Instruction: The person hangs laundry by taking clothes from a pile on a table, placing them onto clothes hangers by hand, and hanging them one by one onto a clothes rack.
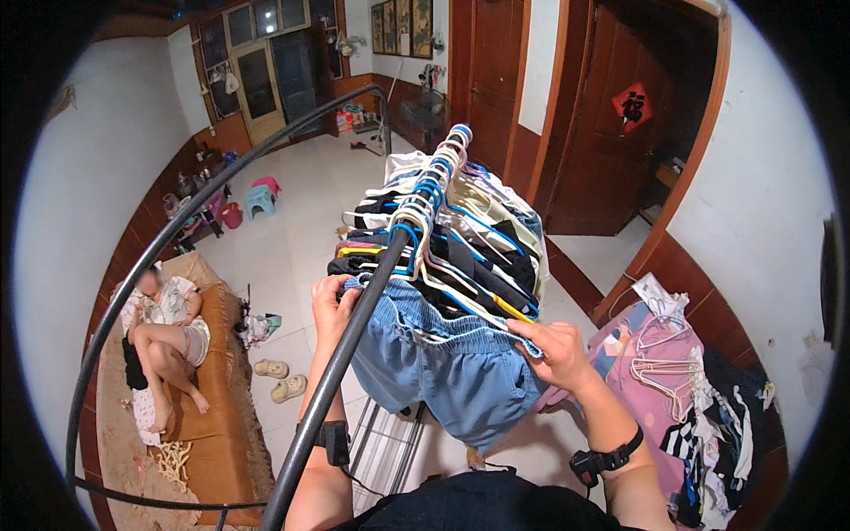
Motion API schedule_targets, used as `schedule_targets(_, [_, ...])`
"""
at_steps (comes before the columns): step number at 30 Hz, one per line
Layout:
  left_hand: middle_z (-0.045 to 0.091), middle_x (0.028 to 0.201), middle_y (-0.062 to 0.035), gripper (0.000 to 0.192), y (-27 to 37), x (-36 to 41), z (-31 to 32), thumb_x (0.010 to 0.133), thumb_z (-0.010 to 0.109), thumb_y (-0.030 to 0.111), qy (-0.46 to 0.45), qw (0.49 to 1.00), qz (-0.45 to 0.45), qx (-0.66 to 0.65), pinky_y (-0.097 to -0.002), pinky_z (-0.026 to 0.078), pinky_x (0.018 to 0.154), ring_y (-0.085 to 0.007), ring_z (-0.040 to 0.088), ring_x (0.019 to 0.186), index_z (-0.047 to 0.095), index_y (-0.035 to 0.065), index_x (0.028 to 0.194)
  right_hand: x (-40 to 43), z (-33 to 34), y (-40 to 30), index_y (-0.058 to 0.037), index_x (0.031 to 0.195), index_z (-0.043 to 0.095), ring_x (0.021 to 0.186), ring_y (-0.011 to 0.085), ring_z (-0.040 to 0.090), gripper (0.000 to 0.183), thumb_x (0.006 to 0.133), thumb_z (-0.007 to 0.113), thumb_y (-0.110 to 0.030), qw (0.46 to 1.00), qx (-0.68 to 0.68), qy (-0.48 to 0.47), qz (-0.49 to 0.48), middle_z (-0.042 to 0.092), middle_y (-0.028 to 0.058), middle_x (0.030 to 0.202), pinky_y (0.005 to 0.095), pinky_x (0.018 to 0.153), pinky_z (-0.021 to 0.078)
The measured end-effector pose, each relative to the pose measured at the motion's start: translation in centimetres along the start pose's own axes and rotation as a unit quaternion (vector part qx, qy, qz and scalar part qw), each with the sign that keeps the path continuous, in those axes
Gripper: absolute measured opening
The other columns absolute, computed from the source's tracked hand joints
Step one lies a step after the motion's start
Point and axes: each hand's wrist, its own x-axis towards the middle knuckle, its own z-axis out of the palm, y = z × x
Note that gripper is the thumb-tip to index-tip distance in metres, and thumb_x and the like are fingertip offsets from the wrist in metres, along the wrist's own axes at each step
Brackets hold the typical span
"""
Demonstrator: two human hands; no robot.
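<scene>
A pair of blue denim shorts (458, 372) with an elastic waist hangs from a white hanger (458, 295) on the black metal rail (358, 318). My left hand (332, 302) pinches the waistband's left end, beside the rail. At the other end, my right hand (551, 348) grips the waistband between thumb and fingers. Behind the shorts, several garments (511, 232) hang close together on white, blue and yellow hangers. Their hooks crowd along the far part of the rail.
On the right, loose white hangers (664, 372) lie on a pink cloth (617, 365) beside a clothes heap (724, 438). A person (166, 332) reclines on a brown sofa (212, 405) at left. Clogs (289, 388) and a blue stool (259, 200) stand on the tiled floor. A lower wire shelf (388, 438) lies beneath.
</scene>
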Motion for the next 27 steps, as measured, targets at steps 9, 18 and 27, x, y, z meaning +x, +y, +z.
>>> schedule_targets(9, [0.062,0.092,-0.01,0.019,0.5,-0.3,0.3,0.077,0.07,0.01,0.013,1.0,-0.008,-0.011,-0.0393,0.043,0.088,-0.0294,0.054,0.097,0.067,0.0057,0.096,0.8,-0.3,0.2,-0.0095,0.11,0.068,0.074,0.026,0.068,0.042,0.069,0.061,0.0,0.998,-0.049,0.033,0.018,0.072,0.01,0.096,0.034,0.06,0.0494])
schedule_targets(18, [0.059,0.089,-0.0104,0.017,0.6,-0.2,-0.3,0.079,0.069,0.012,-0.006,1.0,-0.001,0.024,-0.0403,0.045,0.081,-0.0299,0.057,0.09,0.064,0.0067,0.094,1.4,-0.3,0.1,-0.0112,0.109,0.067,0.074,0.0271,0.068,0.045,0.067,0.06,0.002,0.997,-0.039,0.059,0.022,0.072,0.0084,0.097,0.0353,0.063,0.0516])
schedule_targets(27, [0.041,0.134,-0.023,0.051,0.3,-3.6,-0.1,0.082,0.067,0.013,0.068,0.992,0.004,0.109,-0.0483,0.029,0.107,-0.0403,0.039,0.124,0.05,0.006,0.13,-2.5,1.1,0.8,-0.0088,0.131,0.051,0.092,0.0353,0.061,0.06,0.074,0.069,-0.007,0.989,-0.021,0.009,0.146,0.062,0.0154,0.111,0.0405,0.081,0.0507])
